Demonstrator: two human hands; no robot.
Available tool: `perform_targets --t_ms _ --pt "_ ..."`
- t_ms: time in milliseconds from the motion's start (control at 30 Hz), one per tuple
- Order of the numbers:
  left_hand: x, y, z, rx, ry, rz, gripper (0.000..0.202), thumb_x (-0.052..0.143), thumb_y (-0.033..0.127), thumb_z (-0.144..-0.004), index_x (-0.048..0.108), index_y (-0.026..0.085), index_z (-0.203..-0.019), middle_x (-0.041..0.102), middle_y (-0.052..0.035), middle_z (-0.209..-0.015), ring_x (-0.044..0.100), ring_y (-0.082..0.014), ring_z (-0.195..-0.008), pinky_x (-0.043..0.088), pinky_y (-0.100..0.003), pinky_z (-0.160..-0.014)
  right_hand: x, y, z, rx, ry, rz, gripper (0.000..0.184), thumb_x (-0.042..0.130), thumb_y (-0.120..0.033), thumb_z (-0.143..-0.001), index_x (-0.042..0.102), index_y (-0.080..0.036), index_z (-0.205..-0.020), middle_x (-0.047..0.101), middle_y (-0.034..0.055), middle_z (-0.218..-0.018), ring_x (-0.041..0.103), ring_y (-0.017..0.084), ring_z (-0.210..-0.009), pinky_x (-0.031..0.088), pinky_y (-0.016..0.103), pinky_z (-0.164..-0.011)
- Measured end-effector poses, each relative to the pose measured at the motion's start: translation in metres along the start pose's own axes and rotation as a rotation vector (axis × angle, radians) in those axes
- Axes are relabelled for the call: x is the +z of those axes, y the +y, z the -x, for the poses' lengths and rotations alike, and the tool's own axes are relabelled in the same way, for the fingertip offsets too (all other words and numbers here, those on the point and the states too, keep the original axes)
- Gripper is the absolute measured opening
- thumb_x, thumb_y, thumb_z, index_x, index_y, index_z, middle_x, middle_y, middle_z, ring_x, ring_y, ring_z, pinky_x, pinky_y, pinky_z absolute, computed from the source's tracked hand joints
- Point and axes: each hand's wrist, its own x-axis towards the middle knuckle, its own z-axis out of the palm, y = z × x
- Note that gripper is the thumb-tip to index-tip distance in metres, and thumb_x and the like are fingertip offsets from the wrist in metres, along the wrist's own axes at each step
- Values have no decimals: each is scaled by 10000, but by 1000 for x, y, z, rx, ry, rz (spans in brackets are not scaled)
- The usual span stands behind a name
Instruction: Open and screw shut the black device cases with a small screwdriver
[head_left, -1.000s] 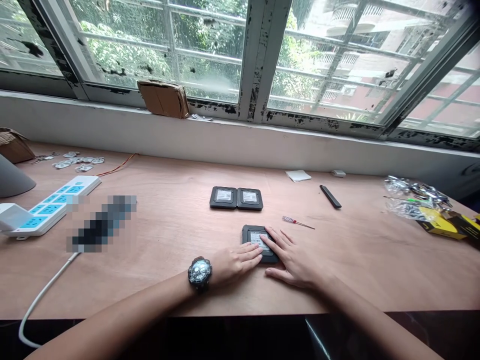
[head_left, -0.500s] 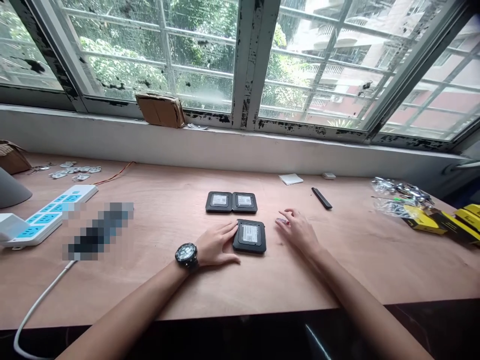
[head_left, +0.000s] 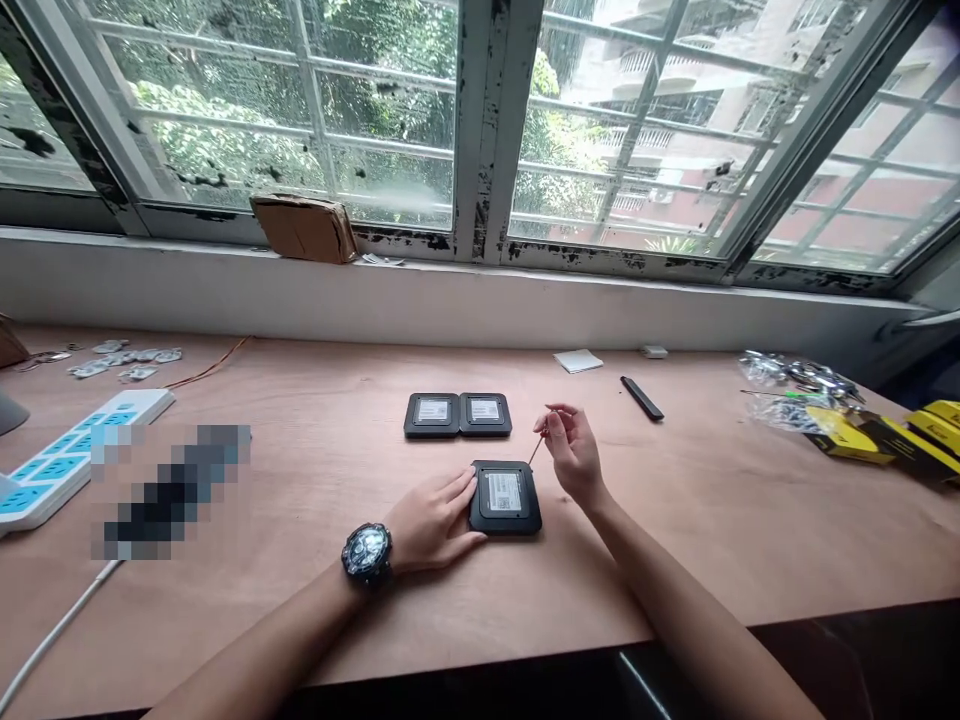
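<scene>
**Right hand** raised above the counter, thumb and fingertips pinching a precision screwdriver. The handle is hidden by the fingers; the thin metal shaft slants down and toward the left, its tip just beyond the far right corner of a black rectangular drive case. Contact between tip and case cannot be confirmed.

**Left hand** open and relaxed, flat on the counter, with its fingertips against the left edge of the case. A black wristwatch is worn on the left wrist.

**Drive case** lies flat between the hands, with a white label facing up. Two similar black cases lie side by side, touching each other, on the far side.

**Surroundings.** The plywood counter also carries, to the right, a small white pad, a black bar, a clear plastic bag and yellow packaging. To the left are a blue-and-white power strip, a pixelated object and scattered small metal pieces. A cardboard packet sits on the window ledge beyond.
</scene>
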Motion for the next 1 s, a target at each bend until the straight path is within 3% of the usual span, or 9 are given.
perform_targets --t_ms 133,367,467,533,633,733,800,900,1000 --pt "-1 1 1 10 -11 13 674 652 487 -912 503 65 -1416 534 -227 -1458 521 -351 -1361 486 -470 -1123 9 6 11 -3 -41 -3 250 482 -476 -1023 546 -262 -1135 639 42 -905 622 193 -828 529 337 -710" --pt "-2 2 0 4 -33 19 682 633 472 -923 474 49 -1434 522 -240 -1465 518 -352 -1363 482 -464 -1126 7 3 16 19 -148 61 227 559 -446 -996 583 -243 -1095 679 52 -943 636 180 -794 527 325 -673" --pt "0 1 2 13 -20 31 670 625 462 -927 465 65 -1443 515 -231 -1474 506 -349 -1375 473 -470 -1133 7 -1 15 76 -137 -16 248 669 -456 -923 550 -243 -970 700 56 -1026 567 127 -630 472 270 -518" --pt "2 1 3 18 -15 34 672 622 461 -928 461 64 -1445 509 -232 -1480 495 -349 -1383 464 -473 -1140 5 -3 13 129 -133 -107 332 742 -457 -863 489 -252 -928 703 22 -947 515 103 -549 408 232 -431" --pt "3 2 3 16 -29 22 671 613 462 -933 467 41 -1434 501 -245 -1482 487 -350 -1390 455 -466 -1145 -3 -6 9 169 -226 -158 373 722 -483 -874 502 -259 -1074 668 -12 -822 535 118 -563 438 235 -452" --pt "-3 4 1 19 -61 14 661 591 456 -948 472 16 -1427 488 -257 -1487 475 -350 -1399 445 -452 -1149 -11 -10 8 132 -331 -76 332 575 -501 -973 585 -229 -1163 671 29 -866 533 123 -575 497 294 -537" --pt "-10 1 0 36 -84 29 672 572 493 -958 469 35 -1440 485 -242 -1496 467 -346 -1405 430 -456 -1155 -10 -14 8 72 -218 -19 301 532 -500 -996 633 -224 -1058 668 43 -867 523 128 -568 493 309 -537" --pt "-19 -15 2 12 -95 54 759 559 624 -941 456 93 -1474 485 -206 -1508 457 -342 -1413 404 -474 -1160 5 -19 8 7 1 -20 292 502 -511 -1007 589 -241 -939 655 38 -836 504 137 -555 449 295 -488" --pt "-22 -39 12 -96 -92 27 863 565 746 -877 472 131 -1475 447 -195 -1540 412 -359 -1440 366 -496 -1169 28 -21 8 5 -86 -9 308 488 -534 -1007 563 -251 -911 631 29 -785 511 154 -578 424 283 -482"
